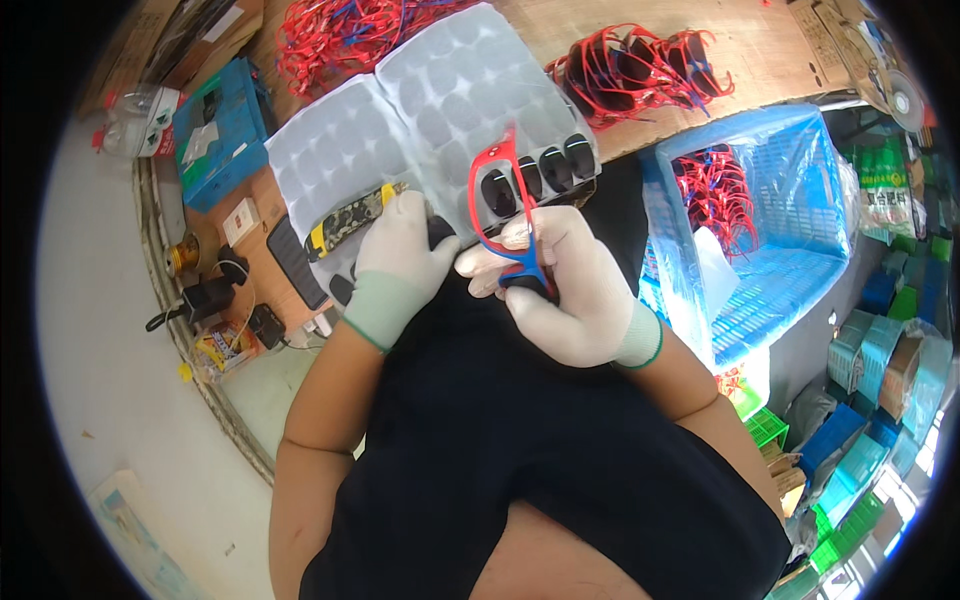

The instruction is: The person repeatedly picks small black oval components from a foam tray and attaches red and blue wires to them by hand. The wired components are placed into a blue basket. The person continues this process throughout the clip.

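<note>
My right hand (580, 295), in a white glove with a green cuff, pinches a red and blue sunglasses frame (476, 195). The frame stands tilted upward, and a dark lens (530, 284) shows at its lower end by my fingers. My left hand (400, 255), gloved alike, is bent over the front edge of a translucent lens tray (340, 145). Between its thumb and fingers lies another dark lens (440, 231); the fingertips are partly hidden. Bare dark lenses (555, 170) line the tray's front row. A camouflage strip with yellow ends (352, 220) lies beside my left hand.
Red and blue frames (345, 45) are heaped behind the tray, and stacked sunglasses (635, 75) sit right of it. A blue basket lined with plastic (775, 275) stands at right, holding more frames. At left are a blue box (215, 140), a phone (295, 262) and cables.
</note>
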A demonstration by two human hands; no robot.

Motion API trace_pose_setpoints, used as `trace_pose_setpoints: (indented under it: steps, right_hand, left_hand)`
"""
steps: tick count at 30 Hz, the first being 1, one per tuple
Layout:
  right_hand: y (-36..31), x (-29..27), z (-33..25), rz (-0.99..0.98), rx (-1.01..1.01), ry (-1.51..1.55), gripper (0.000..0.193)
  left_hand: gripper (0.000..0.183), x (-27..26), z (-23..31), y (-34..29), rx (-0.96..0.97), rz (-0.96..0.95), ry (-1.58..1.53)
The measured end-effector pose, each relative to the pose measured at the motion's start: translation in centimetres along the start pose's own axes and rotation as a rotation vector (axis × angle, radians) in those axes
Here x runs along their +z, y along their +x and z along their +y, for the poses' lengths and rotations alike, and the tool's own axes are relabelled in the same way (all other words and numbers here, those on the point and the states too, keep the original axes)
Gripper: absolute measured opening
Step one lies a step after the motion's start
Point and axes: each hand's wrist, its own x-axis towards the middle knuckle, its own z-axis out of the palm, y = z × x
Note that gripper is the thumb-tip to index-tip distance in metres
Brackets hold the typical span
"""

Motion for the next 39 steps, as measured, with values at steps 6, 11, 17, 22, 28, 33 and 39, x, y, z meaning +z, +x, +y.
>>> trace_pose_setpoints:
  steps: [6,11,17,22,28,33,39]
  right_hand:
    - [0.8,-0.4,-1.2,0.047,0.127,-0.226,0.034]
    - [1.1,1.4,-0.8,0.035,0.158,-0.181,0.031]
    - [1.7,0.8,-1.3,-0.110,0.129,-0.097,0.016]
    - [1.9,0.4,-1.0,-0.130,0.147,-0.113,0.017]
    - [1.5,1.4,-0.4,0.062,-0.126,-0.546,0.013]
    - [1.4,1.5,-0.3,0.081,-0.213,-0.755,0.007]
    - [1.6,1.5,0.5,0.009,-0.134,-0.616,0.007]
  left_hand:
    - [0.023,-4.0,-1.0,-3.0,0.140,-0.259,-1.487]
    - [0.023,-2.9,0.0,-4.1,0.193,-0.132,-1.540]
    - [0.033,-3.1,0.3,-3.7,0.165,-0.571,-1.955]
    - [0.037,-2.9,0.5,-4.7,0.162,-0.317,-1.792]
    - [0.027,-2.4,0.3,-4.1,0.119,-0.210,-1.699]
    - [0.028,-2.9,2.1,-4.7,0.063,-0.096,-1.632]
    - [0.024,-2.3,0.2,-5.0,0.153,-0.009,-1.504]
